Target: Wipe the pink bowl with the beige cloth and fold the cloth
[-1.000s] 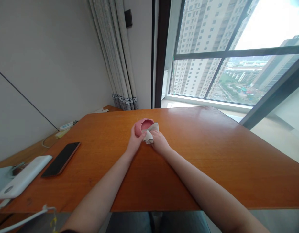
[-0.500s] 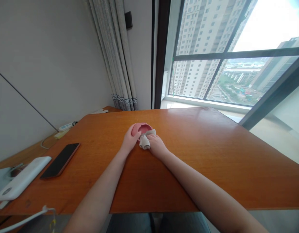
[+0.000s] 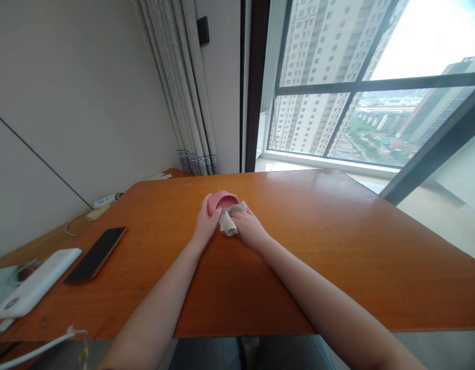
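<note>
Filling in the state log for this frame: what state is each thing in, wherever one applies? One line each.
Pink hollow object: held, opening tilted toward the wearer
Pale cloth: bunched, at the object's opening
Left hand: gripping the object's side
Right hand: holding the cloth
Phone: lying flat, screen dark
White device: lying flat, power state unclear
Curtain: gathered to one side

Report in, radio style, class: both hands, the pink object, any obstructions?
Left hand gripping pink hollow object. Right hand holding pale cloth against it. No obstruction visible; phone, white device off left, apart from both hands.
</note>
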Tool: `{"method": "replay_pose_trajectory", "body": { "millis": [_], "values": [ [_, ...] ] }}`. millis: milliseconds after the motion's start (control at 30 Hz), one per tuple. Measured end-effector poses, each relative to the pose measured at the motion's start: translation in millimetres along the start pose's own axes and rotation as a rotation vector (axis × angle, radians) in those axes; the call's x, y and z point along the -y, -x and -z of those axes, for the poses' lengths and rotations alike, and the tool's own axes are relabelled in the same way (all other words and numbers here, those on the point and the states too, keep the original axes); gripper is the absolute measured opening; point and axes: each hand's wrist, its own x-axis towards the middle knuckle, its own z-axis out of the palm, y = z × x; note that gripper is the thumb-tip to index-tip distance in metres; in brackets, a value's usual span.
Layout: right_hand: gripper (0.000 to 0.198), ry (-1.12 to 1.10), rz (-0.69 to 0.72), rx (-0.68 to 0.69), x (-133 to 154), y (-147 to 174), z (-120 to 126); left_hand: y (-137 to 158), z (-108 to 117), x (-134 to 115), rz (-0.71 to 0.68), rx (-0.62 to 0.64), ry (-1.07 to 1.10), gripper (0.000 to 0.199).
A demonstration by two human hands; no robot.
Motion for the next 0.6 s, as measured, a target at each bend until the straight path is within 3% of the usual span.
{"method": "replay_pose_trajectory", "body": {
  "millis": [133, 267, 367, 467, 600],
  "values": [
    [0.018, 0.042, 0.033, 0.001, -6.3, 1.6, 2.3, -2.5, 4.6, -0.8, -0.04, 0.082, -0.074, 0.06],
    [0.02, 0.031, 0.009, -0.038, -1.5, 2.6, -0.6, 3.0, -10.7, 3.6, 0.134, -0.058, 0.101, 0.065],
    [0.023, -0.009, -0.07, -0.056, 4.1, 3.7, -4.1, 7.3, -21.2, 8.1, 0.203, -0.039, 0.211, 0.07],
    [0.026, -0.043, -0.086, -0.009, 3.9, 3.9, -5.1, 6.6, -18.8, 7.4, 0.156, 0.001, 0.163, 0.066],
    [0.02, 0.029, 0.017, 0.044, -2.0, 1.0, -1.9, -3.7, -0.2, -0.9, 0.069, 0.064, 0.065, 0.054]
  ]
}}
